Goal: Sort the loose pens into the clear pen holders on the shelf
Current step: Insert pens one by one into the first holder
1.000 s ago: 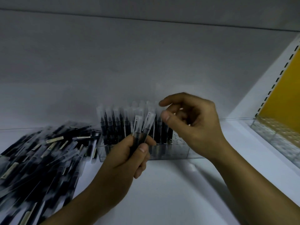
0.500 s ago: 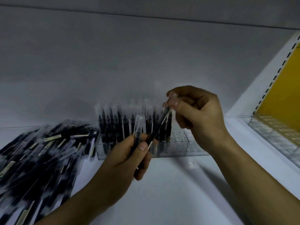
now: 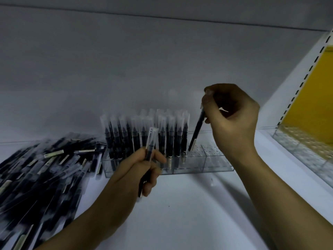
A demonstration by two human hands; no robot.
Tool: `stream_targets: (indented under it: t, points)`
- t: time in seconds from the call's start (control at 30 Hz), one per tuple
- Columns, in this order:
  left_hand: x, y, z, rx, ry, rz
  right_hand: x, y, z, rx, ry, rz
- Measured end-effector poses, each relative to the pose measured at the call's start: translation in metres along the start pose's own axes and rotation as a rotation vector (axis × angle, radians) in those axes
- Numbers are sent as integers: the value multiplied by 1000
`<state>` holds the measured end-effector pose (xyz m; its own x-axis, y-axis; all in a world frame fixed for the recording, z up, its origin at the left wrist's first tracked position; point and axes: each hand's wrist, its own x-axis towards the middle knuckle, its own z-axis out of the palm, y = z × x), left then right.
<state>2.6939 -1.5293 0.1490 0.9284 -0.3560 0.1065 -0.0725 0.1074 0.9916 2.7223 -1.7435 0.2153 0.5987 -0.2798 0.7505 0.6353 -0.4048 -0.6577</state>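
The person is midway through setting a pen in place. The right hand (image 3: 232,120) pinches a black pen (image 3: 197,130) near its top between thumb and fingertips. The pen is tilted, with its lower end at the perforated top of the clear pen holder (image 3: 212,164), just right of the standing pens (image 3: 144,136) that fill the holder's left part. Whether the tip has entered a hole cannot be told.

The left hand (image 3: 133,170) waits in front of the holder, its fingers (image 3: 158,156) curled round a spare pen (image 3: 151,147). The pile of loose pens (image 3: 45,168) lies on the shelf (image 3: 180,213) to the left.

The next move likely calls for straightening the pen over a free hole and pressing it down until it seats, then taking the spare.

Half a second earlier the right hand was drawing this pen out of the left hand's grip, in front of the row. It has since carried the pen right and down to the holder, and the left hand now seems to hold just one.
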Motion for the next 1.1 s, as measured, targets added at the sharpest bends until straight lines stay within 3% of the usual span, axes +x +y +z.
stream_targets:
  t: [0.43,1.1]
  points:
    - [-14,10,6,171,81,19,-4,-4,4,-67,-32,-79]
    - [-15,12,5,265,150,126,-9,-1,7,-246,-264,-161]
